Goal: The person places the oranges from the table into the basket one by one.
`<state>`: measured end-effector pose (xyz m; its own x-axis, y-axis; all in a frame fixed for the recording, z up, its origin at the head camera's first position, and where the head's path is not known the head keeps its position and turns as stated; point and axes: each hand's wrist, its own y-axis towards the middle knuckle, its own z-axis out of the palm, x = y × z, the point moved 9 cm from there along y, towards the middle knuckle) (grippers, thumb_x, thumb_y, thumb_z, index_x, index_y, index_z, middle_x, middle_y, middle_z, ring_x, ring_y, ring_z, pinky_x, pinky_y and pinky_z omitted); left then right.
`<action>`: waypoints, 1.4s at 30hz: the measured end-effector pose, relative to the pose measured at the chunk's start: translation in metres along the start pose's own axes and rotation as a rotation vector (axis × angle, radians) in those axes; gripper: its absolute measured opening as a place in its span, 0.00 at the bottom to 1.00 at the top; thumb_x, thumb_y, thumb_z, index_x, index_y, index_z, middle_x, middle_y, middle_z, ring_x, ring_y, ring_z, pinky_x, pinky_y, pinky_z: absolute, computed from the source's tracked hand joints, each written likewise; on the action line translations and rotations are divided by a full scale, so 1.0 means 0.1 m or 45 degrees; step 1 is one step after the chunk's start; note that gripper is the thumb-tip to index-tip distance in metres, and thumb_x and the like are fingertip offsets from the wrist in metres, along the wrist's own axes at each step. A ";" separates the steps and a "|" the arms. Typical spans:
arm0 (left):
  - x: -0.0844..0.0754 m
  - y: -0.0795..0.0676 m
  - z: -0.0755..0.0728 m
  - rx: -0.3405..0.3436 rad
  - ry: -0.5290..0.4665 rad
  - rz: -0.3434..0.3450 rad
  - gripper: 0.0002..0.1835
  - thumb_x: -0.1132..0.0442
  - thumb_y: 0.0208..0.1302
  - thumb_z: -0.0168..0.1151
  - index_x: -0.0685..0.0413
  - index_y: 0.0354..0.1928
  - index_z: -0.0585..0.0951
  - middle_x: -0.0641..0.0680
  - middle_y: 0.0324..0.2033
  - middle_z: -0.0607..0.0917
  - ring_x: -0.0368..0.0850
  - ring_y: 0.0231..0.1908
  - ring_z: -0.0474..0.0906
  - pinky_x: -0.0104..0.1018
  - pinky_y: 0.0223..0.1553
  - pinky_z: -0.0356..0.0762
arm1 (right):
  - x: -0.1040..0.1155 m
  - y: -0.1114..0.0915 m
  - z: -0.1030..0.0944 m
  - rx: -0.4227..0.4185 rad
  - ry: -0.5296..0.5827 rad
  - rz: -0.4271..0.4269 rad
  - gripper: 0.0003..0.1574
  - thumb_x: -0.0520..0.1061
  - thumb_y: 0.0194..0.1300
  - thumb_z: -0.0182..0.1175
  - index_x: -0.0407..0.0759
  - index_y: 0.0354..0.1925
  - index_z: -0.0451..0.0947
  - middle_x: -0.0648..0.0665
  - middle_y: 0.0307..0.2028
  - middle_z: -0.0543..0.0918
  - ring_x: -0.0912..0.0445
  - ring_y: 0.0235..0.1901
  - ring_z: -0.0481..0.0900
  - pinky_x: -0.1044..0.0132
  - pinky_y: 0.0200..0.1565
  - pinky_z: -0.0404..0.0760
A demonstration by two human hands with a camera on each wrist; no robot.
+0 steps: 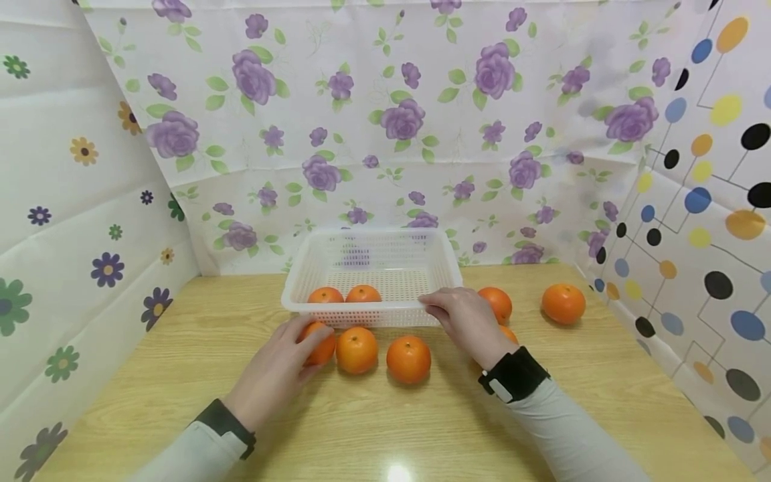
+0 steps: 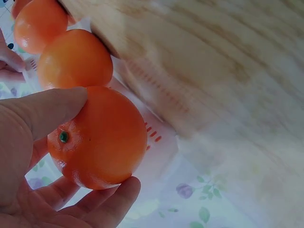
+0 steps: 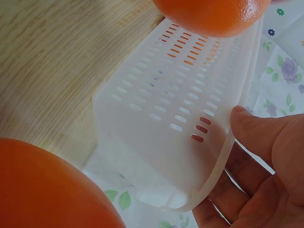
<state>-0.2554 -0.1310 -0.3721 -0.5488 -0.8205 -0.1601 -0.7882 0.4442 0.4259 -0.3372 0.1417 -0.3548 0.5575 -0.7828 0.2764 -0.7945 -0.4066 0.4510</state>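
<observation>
My left hand (image 1: 271, 368) grips an orange (image 2: 107, 140) just in front of a white perforated plastic basket (image 1: 415, 316); thumb and fingers curl round the fruit in the left wrist view. At the basket's front right, my right hand (image 1: 472, 325) pinches the rim, its thumb (image 3: 251, 130) on one side and fingers on the other. Two oranges lie inside the basket, one of them the near-middle orange (image 1: 363, 293). Before the basket on the table sit another orange (image 1: 357, 350) and a further orange (image 1: 409, 359).
Right of the basket is an orange (image 1: 496, 304), with one more orange (image 1: 510, 333) partly hidden by my right hand. A separate orange (image 1: 563, 303) sits farther right on the wooden table (image 1: 385, 428). Behind, a flowered cloth (image 1: 373, 134) hangs at the table's back edge.
</observation>
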 end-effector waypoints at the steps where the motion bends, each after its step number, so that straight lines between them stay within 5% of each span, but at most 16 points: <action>1: -0.01 -0.01 -0.02 -0.005 0.000 0.007 0.35 0.70 0.54 0.88 0.49 0.65 0.85 0.63 0.68 0.78 0.64 0.64 0.77 0.62 0.64 0.81 | 0.00 0.00 0.00 0.002 0.001 0.001 0.16 0.42 0.74 0.74 0.48 0.58 0.93 0.47 0.53 0.93 0.46 0.55 0.90 0.46 0.60 0.85; 8: -0.07 -0.05 -0.12 -0.002 0.008 -0.009 0.38 0.71 0.53 0.88 0.47 0.67 0.84 0.64 0.71 0.77 0.64 0.67 0.76 0.62 0.64 0.81 | 0.00 0.00 0.00 0.016 0.005 0.016 0.16 0.42 0.75 0.73 0.48 0.59 0.92 0.47 0.54 0.93 0.46 0.56 0.89 0.46 0.61 0.84; 29: -0.48 0.03 -0.48 -0.150 0.007 0.168 0.42 0.70 0.55 0.87 0.39 0.72 0.81 0.62 0.69 0.77 0.60 0.63 0.79 0.56 0.57 0.87 | 0.01 0.01 0.00 0.011 0.019 0.010 0.16 0.42 0.74 0.74 0.47 0.58 0.93 0.47 0.53 0.93 0.46 0.55 0.90 0.46 0.61 0.84; 42: -0.49 0.13 -0.64 -0.203 -0.003 0.180 0.38 0.71 0.54 0.88 0.44 0.66 0.82 0.64 0.68 0.77 0.64 0.61 0.80 0.58 0.55 0.88 | 0.02 0.00 0.00 0.011 0.020 0.003 0.16 0.41 0.74 0.74 0.47 0.58 0.92 0.47 0.53 0.93 0.46 0.54 0.90 0.46 0.60 0.85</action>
<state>-0.2214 -0.1084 -0.3019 -0.6516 -0.7532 -0.0907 -0.6495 0.4922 0.5795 -0.3365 0.1403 -0.3545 0.5591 -0.7764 0.2907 -0.7979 -0.4086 0.4431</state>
